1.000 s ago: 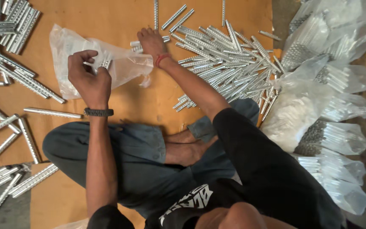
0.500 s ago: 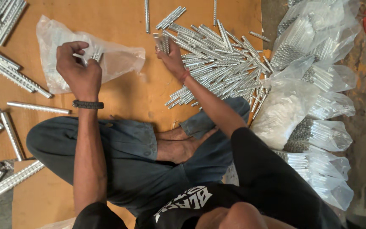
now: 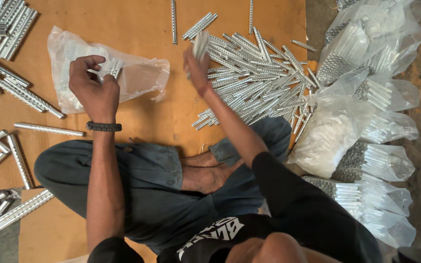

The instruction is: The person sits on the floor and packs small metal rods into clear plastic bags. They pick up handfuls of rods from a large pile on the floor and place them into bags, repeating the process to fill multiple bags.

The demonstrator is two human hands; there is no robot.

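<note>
While the legs are folded on the wooden board (image 3: pixel 137 122), a small bundle of perforated metal strips (image 3: pixel 110 68) is pinched in the left hand (image 3: pixel 93 90) over the clear plastic bag (image 3: pixel 137 75). A few more strips (image 3: pixel 200 44) are clutched in the right hand (image 3: pixel 196 68), lifted above the loose pile (image 3: pixel 254 78). Gathering seems underway; careful alignment at the bag's mouth is called for.

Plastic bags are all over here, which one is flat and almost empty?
The clear bag on the orange board beside the left hand. It lies flat and open there, while the bags on the right bulge with silver metal strips.
</note>
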